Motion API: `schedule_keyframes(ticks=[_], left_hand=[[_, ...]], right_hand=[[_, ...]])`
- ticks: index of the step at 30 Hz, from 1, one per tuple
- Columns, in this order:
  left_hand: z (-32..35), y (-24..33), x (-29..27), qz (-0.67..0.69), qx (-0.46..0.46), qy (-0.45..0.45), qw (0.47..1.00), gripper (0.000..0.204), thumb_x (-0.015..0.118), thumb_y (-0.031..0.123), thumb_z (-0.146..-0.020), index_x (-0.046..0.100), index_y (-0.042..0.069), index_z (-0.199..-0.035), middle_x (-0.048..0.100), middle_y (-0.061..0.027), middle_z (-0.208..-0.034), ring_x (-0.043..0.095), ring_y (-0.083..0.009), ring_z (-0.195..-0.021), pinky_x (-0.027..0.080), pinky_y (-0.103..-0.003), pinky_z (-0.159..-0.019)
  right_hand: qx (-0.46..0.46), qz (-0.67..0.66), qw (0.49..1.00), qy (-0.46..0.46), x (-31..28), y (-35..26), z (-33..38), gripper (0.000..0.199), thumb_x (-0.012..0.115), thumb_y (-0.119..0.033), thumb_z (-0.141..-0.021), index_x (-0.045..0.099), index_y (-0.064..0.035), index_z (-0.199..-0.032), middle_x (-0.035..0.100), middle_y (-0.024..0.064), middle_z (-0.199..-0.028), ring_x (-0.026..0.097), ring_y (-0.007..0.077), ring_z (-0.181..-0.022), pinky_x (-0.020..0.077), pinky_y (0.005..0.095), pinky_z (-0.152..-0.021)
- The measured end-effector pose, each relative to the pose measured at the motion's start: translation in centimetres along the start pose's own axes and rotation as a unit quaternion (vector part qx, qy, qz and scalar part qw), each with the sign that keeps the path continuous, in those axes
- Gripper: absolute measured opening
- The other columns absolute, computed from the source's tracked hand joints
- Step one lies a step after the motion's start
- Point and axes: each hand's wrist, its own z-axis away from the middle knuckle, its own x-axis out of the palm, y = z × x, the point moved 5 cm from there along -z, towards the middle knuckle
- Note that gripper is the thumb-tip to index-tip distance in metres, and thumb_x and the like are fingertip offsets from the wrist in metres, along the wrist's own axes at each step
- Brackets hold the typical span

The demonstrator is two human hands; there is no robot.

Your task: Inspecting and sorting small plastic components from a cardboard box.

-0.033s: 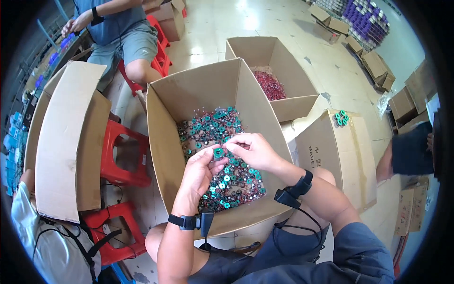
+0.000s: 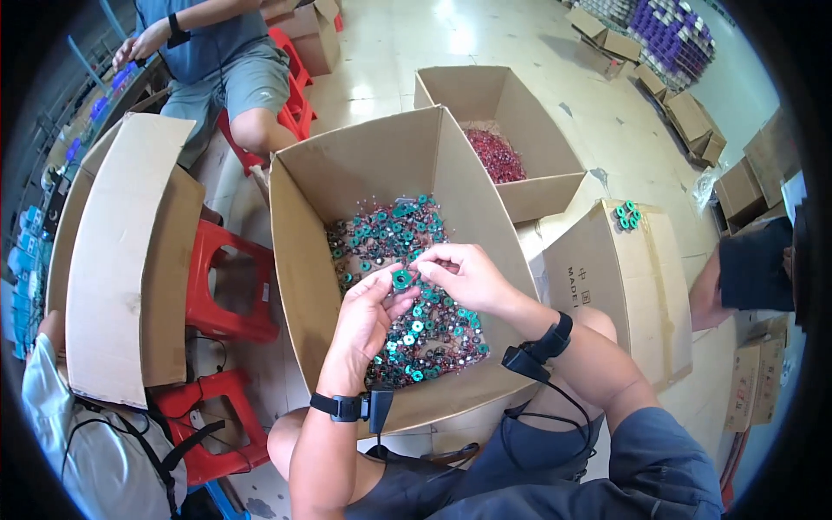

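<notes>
Green ring (image 2: 401, 279): light, rigid, small; pinched at rim by my left hand (image 2: 368, 316); right hand (image 2: 464, 276) fingers closed, contents unclear.

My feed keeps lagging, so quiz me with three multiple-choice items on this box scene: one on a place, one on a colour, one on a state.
1. Where is the small cluster of teal rings set apart from the rest?
A. On the closed box to the right
B. On the red stool
C. On the floor

2. What colour are the parts in the far open box?
A. Yellow
B. Red
C. White

3. What is the left hand doing?
A. Resting flat on a flap
B. Pinching one teal ring
C. Gripping a stool

Answers:
1 A, they sit on its top.
2 B, a dark red heap.
3 B, the ring sits at its fingers.
</notes>
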Motion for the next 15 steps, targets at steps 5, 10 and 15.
schedule_keyframes(ticks=[5,10,15], left_hand=[[-0.4,0.8,-0.3,-0.026,0.073,0.050,0.996,0.030,0.054,0.007,-0.093,0.053,-0.003,-0.122,0.061,-0.0139,-0.115,0.062,-0.0236,-0.102,0.053,-0.034,-0.087],[-0.7,0.1,0.0,-0.083,0.112,0.037,0.989,0.030,0.056,-0.001,-0.090,0.057,-0.001,-0.120,0.060,-0.0111,-0.120,0.058,-0.0200,-0.108,0.049,-0.033,-0.090],[-0.5,-0.6,0.7,-0.127,0.129,0.041,0.983,0.034,0.056,-0.009,-0.085,0.058,-0.004,-0.118,0.061,-0.0121,-0.119,0.059,-0.0184,-0.103,0.049,-0.029,-0.086]], right_hand=[[0.002,0.080,0.997,-0.006,0.2,-0.2,0.4,0.013,0.061,-0.013,-0.090,0.067,-0.0046,-0.098,0.065,0.0010,-0.074,0.058,0.0046,-0.067,0.0489,0.0242,-0.062],[0.033,0.120,0.992,0.014,0.2,2.4,0.9,0.020,0.064,-0.027,-0.087,0.070,-0.0078,-0.089,0.067,0.0100,-0.072,0.063,0.0165,-0.063,0.0508,0.0310,-0.063],[0.049,0.146,0.988,0.026,0.4,3.6,0.9,0.022,0.064,-0.028,-0.087,0.070,-0.0072,-0.093,0.070,0.0095,-0.081,0.066,0.0171,-0.072,0.0512,0.0332,-0.067]])
